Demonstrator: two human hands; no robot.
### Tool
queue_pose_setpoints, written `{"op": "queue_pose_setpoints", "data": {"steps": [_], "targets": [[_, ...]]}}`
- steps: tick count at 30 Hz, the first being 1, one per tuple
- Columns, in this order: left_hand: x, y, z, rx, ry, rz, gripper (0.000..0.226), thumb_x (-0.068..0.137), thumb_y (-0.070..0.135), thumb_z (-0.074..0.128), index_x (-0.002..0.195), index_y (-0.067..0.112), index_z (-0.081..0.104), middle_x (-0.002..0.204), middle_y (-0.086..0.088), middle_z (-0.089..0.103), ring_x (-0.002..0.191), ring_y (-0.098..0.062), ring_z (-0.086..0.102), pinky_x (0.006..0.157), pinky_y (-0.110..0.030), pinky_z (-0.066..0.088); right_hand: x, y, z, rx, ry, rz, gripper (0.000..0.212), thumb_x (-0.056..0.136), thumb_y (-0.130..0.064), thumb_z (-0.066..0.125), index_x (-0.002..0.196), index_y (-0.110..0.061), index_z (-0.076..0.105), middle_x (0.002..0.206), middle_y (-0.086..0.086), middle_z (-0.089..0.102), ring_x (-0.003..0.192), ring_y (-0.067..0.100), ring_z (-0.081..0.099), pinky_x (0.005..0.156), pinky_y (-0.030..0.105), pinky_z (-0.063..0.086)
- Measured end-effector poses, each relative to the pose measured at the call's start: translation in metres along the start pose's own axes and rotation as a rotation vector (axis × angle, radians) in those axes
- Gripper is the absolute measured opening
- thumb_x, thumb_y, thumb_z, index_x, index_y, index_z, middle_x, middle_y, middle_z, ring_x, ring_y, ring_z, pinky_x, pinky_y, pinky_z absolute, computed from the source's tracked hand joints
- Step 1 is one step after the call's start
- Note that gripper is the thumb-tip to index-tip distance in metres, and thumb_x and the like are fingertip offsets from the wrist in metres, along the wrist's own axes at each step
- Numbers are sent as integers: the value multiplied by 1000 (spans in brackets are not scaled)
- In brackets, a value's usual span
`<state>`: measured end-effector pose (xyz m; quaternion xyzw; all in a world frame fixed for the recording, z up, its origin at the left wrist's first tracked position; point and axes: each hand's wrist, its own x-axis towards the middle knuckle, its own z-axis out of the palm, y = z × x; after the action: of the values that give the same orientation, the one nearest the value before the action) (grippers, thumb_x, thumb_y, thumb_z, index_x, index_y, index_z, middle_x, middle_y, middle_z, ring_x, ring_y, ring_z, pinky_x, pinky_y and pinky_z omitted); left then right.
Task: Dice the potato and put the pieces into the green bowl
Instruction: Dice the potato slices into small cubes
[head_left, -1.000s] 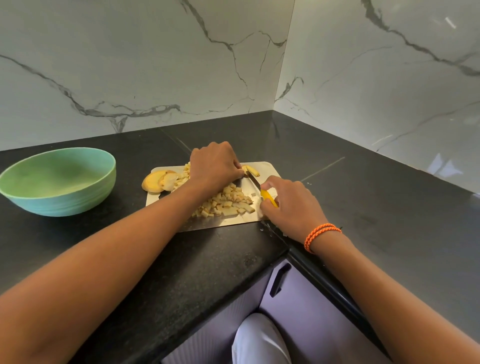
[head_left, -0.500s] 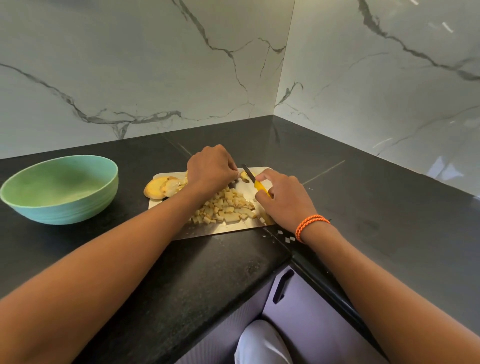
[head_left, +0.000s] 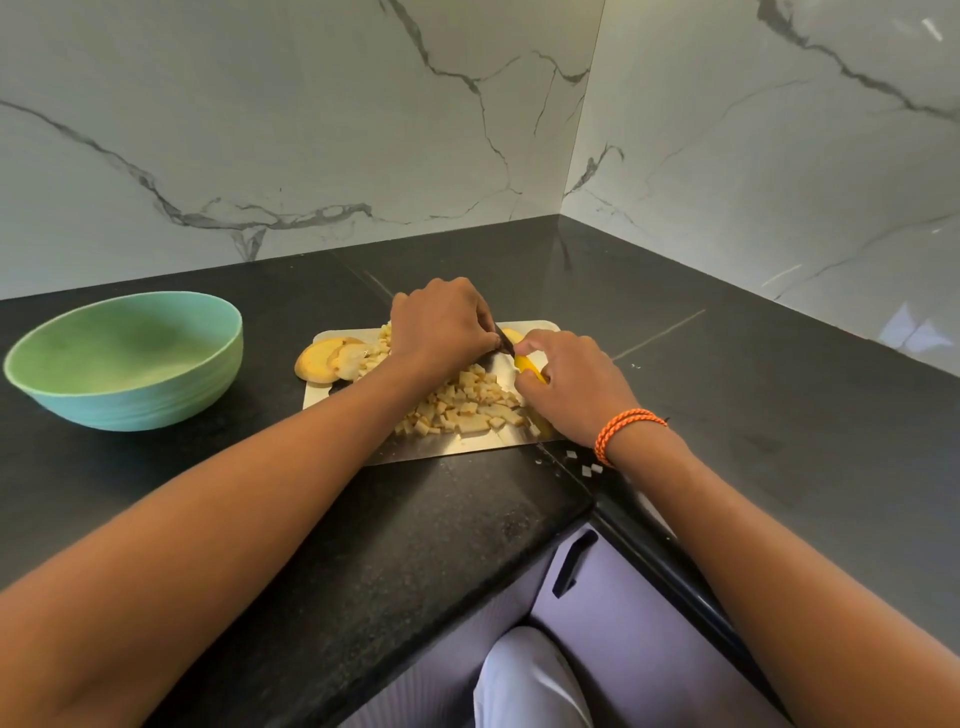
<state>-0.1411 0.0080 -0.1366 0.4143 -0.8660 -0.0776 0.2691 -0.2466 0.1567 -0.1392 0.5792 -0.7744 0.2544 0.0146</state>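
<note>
A metal cutting board (head_left: 337, 397) lies on the black counter. A heap of diced potato pieces (head_left: 462, 408) covers its middle, and potato slices (head_left: 324, 358) rest at its left end. My left hand (head_left: 441, 325) is curled over potato at the board's far side; what it presses on is hidden under the fingers. My right hand (head_left: 571, 387) grips a yellow-handled knife (head_left: 530, 368), its dark blade pointing at my left fingertips. The green bowl (head_left: 130, 358) stands empty to the left, apart from the board.
Three stray potato cubes (head_left: 587, 465) lie on the counter just off the board's near right corner. Marble walls meet in a corner behind. The counter edge, a lilac cabinet door with a black handle (head_left: 571, 569) and my knee are below.
My right hand and the knife have moved forward and left along the board toward my left hand. The camera has tilted, shifting everything lower in view. The bowl and pieces stay put.
</note>
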Motion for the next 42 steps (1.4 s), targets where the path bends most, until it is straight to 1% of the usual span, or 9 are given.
{"op": "queue_pose_setpoints", "data": {"steps": [3,7,11,19,24,28,33,38,42], "targets": [[-1,2,0,18,6,3,14,87,47,81,87,33,83,80,15,74,80,-9,66,93,-47,57,-10,2,-3,14,5,5,33,94,-37,59,126,-31,63,101,-1,65,88,19,62,80,41,56],[-1,2,0,14,-2,-10,17,88,50,81,89,33,83,81,15,74,81,-9,66,91,-47,57,-30,9,-11,31,3,-7,31,95,-35,59,126,-30,63,70,-9,49,60,8,42,58,28,35],[-5,2,2,10,8,-17,16,88,49,81,88,33,82,79,16,73,80,-8,66,92,-48,58,-48,13,-22,19,-8,-16,32,96,-36,60,127,-30,63,71,-8,51,63,10,49,62,28,39],[-3,1,-1,-20,16,-3,12,90,42,82,90,30,84,81,13,75,77,-8,64,91,-48,59,-38,20,-39,138,121,-19,30,93,-27,61,122,-25,68,47,-5,48,40,9,32,53,24,38],[-1,4,-3,29,-54,102,13,93,43,78,96,32,84,104,12,78,87,-9,63,97,-50,54,-24,28,-25,110,185,19,36,95,-31,60,130,-25,66,61,-4,61,50,11,47,56,29,45],[5,4,-8,-24,-66,158,8,95,34,78,100,34,83,109,11,78,90,-8,66,88,-41,60,-21,28,-21,117,242,57,36,95,-29,60,129,-24,67,61,-6,60,52,11,51,59,29,48],[15,10,-9,-49,-355,296,49,94,1,69,127,36,75,139,9,67,124,-17,62,100,-41,57,-20,25,-21,83,262,79,37,95,-31,59,131,-25,66,72,-5,65,60,12,56,67,38,58],[20,9,-15,46,-280,319,22,95,29,78,116,35,81,126,10,72,108,-12,63,81,-31,59,-23,24,-22,72,231,93,38,95,-32,59,133,-26,64,82,0,70,67,16,61,72,41,59],[13,6,-10,58,-190,280,21,95,40,77,114,32,81,121,12,74,99,-9,64,65,-23,46,-24,18,-20,44,182,96,39,97,-35,57,135,-28,63,92,2,73,75,18,64,77,38,58]]}}
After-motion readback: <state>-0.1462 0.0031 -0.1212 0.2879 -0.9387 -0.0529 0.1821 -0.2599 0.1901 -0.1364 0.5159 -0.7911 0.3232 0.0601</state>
